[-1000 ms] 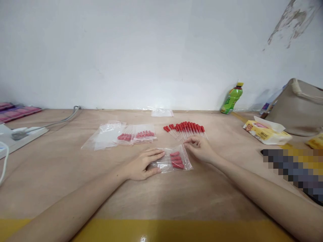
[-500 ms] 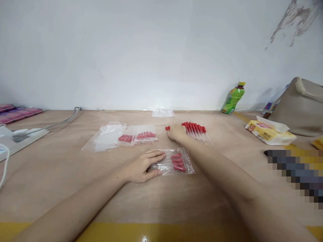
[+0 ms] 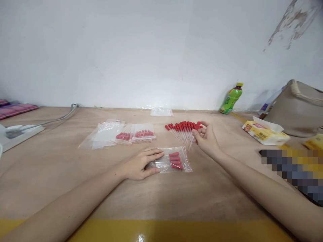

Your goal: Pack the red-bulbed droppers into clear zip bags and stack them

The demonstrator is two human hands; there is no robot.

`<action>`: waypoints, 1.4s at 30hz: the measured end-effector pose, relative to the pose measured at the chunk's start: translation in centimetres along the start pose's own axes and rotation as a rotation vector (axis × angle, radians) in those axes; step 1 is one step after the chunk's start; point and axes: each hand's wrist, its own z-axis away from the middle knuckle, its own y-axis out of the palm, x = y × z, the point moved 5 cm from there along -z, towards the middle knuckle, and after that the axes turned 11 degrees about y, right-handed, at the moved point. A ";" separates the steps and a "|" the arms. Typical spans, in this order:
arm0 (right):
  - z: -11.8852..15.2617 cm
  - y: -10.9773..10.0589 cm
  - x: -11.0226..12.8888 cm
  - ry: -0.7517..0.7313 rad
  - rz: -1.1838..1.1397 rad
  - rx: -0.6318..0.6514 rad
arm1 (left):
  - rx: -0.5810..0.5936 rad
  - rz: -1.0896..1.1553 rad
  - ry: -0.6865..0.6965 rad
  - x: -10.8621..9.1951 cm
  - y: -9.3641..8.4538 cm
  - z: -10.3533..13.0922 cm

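My left hand (image 3: 143, 164) lies flat, fingers spread, over the left part of a clear zip bag (image 3: 187, 164). Inside that bag several droppers with red bulbs (image 3: 175, 160) show, their stems pointing towards my palm. Beyond the bag, a slanting row of red-bulbed droppers (image 3: 185, 126) with clear stems rests on the table. At the row's right end my right hand (image 3: 205, 138) has thumb and fingers curled around the last bulbs; exactly how many are between them is hidden. Left of the row are filled bags of droppers (image 3: 144, 133) and flat, overlapping zip bags (image 3: 107, 136).
Against the wall lies a further clear bag (image 3: 161, 112). A green drink bottle (image 3: 231, 99), a yellow tissue pack (image 3: 266, 132) and a beige bag (image 3: 295, 109) stand on the right. On the left are a white power strip (image 3: 22, 134) and its grey cable (image 3: 59, 120).
My right hand has moved from the left end of the dropper row to its right end, uncovering the bulbs at the left. My left hand stays on the bag.
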 end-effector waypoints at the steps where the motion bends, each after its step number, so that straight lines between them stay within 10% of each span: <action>1: 0.5 -0.5 -0.6 0.037 -0.045 -0.014 | 0.002 0.002 -0.001 0.0 0.0 0.0; 22: 4.1 1.4 -2.5 0.328 -0.432 0.132 | -0.016 0.007 -0.018 0.1 0.0 0.2; 31: 4.2 1.7 -1.8 0.323 0.024 0.550 | -0.017 0.013 -0.033 0.2 0.1 0.3; 42: 4.2 2.0 -2.0 0.298 0.020 0.590 | -0.014 -0.002 -0.036 0.2 0.2 0.2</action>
